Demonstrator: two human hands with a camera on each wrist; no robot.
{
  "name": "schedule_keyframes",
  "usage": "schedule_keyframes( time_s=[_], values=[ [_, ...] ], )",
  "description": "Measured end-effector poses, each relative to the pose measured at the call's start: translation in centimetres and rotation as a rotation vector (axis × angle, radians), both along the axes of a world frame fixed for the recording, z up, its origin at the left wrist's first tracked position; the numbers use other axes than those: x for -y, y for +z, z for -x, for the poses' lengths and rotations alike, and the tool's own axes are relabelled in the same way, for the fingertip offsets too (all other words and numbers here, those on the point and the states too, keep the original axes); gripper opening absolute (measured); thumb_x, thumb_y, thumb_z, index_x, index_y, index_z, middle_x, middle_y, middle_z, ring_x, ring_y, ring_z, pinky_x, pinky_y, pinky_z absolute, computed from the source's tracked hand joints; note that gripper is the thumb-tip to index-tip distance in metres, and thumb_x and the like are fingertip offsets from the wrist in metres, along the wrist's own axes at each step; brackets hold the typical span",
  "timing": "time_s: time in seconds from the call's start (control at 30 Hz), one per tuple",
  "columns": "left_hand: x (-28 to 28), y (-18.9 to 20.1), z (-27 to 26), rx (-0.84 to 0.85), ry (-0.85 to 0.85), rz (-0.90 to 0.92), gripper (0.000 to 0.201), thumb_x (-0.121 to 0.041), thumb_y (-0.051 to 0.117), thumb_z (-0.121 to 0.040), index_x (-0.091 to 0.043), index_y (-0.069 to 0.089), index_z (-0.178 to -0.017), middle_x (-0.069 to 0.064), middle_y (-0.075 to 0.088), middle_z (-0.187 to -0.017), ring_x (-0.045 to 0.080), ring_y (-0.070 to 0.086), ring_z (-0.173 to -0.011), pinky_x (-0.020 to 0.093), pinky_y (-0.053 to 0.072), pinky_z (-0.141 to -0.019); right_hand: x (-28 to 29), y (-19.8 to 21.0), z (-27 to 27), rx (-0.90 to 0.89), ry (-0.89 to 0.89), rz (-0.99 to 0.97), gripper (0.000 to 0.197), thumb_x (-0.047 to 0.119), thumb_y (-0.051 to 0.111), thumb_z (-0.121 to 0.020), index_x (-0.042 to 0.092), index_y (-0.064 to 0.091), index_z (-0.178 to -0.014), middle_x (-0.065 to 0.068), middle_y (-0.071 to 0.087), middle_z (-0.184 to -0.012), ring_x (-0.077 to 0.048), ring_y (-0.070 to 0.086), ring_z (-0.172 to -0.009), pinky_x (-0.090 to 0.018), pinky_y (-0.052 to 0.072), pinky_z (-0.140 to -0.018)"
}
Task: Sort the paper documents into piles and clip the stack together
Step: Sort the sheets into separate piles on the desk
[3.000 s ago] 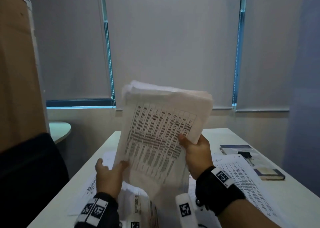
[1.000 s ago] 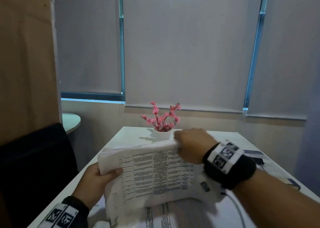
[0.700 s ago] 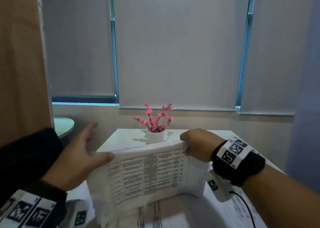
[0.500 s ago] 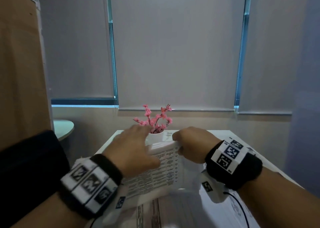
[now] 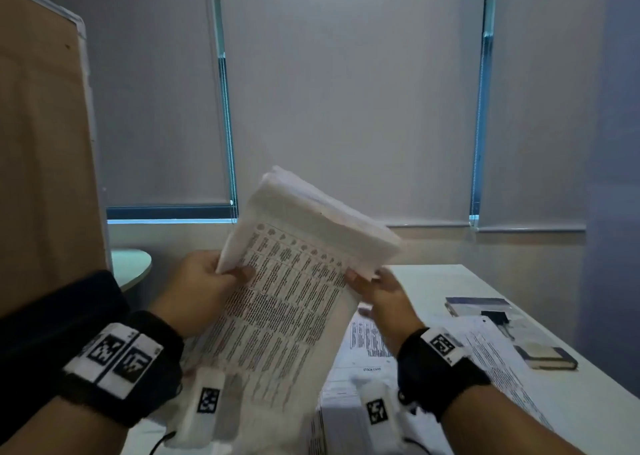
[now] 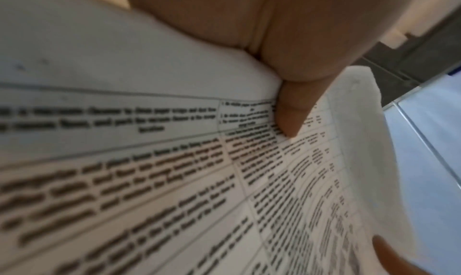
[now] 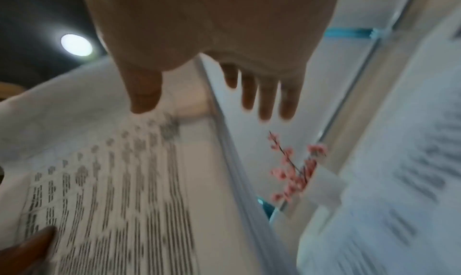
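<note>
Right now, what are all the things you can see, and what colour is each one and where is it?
paper stack: one, white with black printed tables, held tilted above the table
loose printed sheets: several, white, lying on the table under the hands
table: one, white, in front
book: one, dark edged, right side of the table
binder clip: one, black, on the right, on a booklet
flower sprig: one, pink, in a white pot, seen from the right wrist
board: one, brown, far left
blinds: grey, closed, behind
left hand: pinches the stack's left edge
right hand: fingers straight, at the stack's right edge
</note>
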State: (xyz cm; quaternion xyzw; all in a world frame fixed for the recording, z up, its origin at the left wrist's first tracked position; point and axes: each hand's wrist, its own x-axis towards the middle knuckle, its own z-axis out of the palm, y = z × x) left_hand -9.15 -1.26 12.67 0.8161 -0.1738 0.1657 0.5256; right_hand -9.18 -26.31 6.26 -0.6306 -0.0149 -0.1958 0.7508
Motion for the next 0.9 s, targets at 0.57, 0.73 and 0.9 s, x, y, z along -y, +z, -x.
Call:
schedule_keyframes(
  time_s=[0.57, 0.73, 0.9],
  values=[
    [0.5, -12.6, -2.1, -0.18, 0.079, 0.577, 0.027, 0.0, 0.06, -0.086, -0.017, 0.072, -0.103, 0.001, 0.078, -0.096, 0.025, 0.071, -0.096, 0.038, 0.053, -0.078, -7.9, -5.2, -0.6, -0.112, -0.083, 0.379, 0.023, 0.001, 0.05, -0.083, 0.015, 0.053, -0.101, -0.011, 0.061, -0.087, -0.017, 0.055, -0.067, -0.032, 0.053, -0.057],
    [-0.8, -12.1, -2.7, -0.112, 0.077, 0.395, 0.028, -0.006, 0.061, -0.097, -0.033, 0.066, -0.1, -0.016, 0.074, -0.087, 0.003, 0.064, -0.088, 0.031, 0.049, -0.082, -6.9, -5.1, -1.5, -0.109, 0.001, 0.4, 0.028, -0.002, 0.051, -0.08, 0.011, 0.056, -0.103, -0.007, 0.058, -0.089, -0.017, 0.055, -0.077, -0.034, 0.051, -0.069],
    [-2.9, -12.5, -4.5, -0.143, 0.262, 0.494, 0.01, -0.015, 0.065, -0.097, -0.015, 0.067, -0.107, 0.008, 0.069, -0.096, 0.025, 0.064, -0.086, 0.039, 0.05, -0.091, -3.9, -3.5, -1.7, -0.155, 0.167, 0.576, 0.036, 0.019, 0.063, -0.065, 0.015, 0.057, -0.1, -0.002, 0.063, -0.099, -0.017, 0.06, -0.082, -0.029, 0.051, -0.073]
  ],
)
